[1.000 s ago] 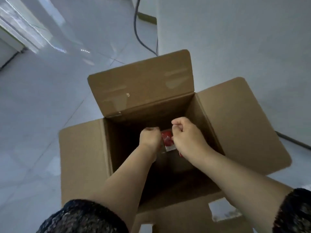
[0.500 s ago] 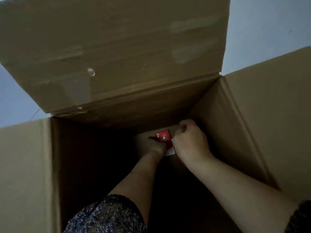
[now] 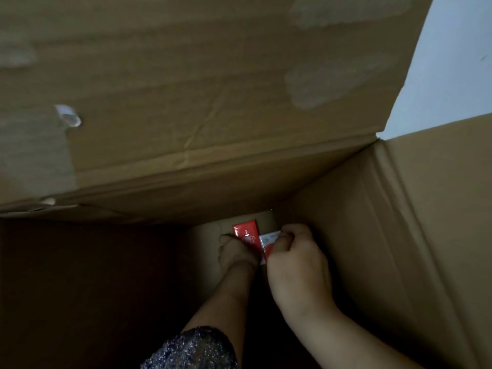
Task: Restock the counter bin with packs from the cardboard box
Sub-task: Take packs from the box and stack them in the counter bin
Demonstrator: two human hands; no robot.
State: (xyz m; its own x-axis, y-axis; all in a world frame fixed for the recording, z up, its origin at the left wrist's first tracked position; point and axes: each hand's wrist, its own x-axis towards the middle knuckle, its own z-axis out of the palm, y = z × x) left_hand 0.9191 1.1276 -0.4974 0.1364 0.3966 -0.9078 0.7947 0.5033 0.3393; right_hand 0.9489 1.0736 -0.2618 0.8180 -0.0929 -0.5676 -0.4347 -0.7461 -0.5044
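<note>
Reaching deep in the box [image 3: 378,235], your left hand [image 3: 237,254] grips a red pack [image 3: 246,233]; your right hand [image 3: 296,265] pinches a white-topped pack [image 3: 268,242].

Both your hands are deep in the box [image 3: 372,222], near its far right corner. Your left hand [image 3: 235,253] grips a red pack [image 3: 246,233], which stands up out of your fingers. Just beside it, your right hand [image 3: 296,265] pinches a white-and-red pack [image 3: 267,246]; the two packs touch. The far flap [image 3: 213,89] fills the upper view, with a scrap of tape [image 3: 68,117] stuck to it. A dark speckled sleeve [image 3: 191,350] covers your left forearm.
</note>
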